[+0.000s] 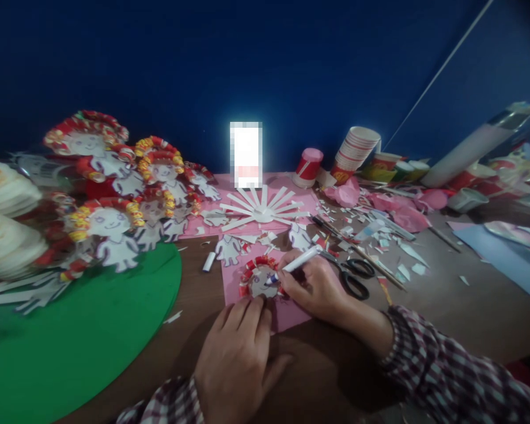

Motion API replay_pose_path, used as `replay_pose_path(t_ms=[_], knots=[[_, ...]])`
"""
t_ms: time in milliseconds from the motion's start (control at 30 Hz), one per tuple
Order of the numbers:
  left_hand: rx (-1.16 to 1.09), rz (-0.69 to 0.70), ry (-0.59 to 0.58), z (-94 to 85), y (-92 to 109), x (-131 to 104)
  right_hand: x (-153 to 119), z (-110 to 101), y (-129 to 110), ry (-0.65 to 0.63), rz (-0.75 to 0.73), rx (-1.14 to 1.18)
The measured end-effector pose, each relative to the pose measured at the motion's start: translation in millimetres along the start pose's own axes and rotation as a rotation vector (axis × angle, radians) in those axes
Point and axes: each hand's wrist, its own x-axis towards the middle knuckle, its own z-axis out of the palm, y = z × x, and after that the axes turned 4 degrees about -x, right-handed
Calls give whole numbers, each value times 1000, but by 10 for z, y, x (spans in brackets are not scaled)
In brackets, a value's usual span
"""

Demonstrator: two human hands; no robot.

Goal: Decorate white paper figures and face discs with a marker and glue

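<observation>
left hand lies flat, nearside of the paper face! right hand pinches the marker, tip slanting down-left over it.

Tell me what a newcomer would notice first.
Probably the glowing white rectangle against the dark blue wall. Next, white paper dolls with red and yellow curls on the left, behind a round-edged green sheet. At centre, the right hand holds a white marker at a round paper face.

Person's right sleeve: long, dark maroon-and-white check, loosely creased | right cuff: smaller check, gathered, close-fitting | left sleeve: matching check, partly in view | left hand: bare | right hand: bare
</observation>
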Motion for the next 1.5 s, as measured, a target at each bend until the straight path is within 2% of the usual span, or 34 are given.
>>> replay_pose_path(t_ms=[1367, 1500], knots=[[-34, -6, -29, -20, 2, 17, 18, 17, -17, 27, -104, -82], [-36, -18, -35, -25, 3, 28, 12, 21, -27, 30, -57, -46]])
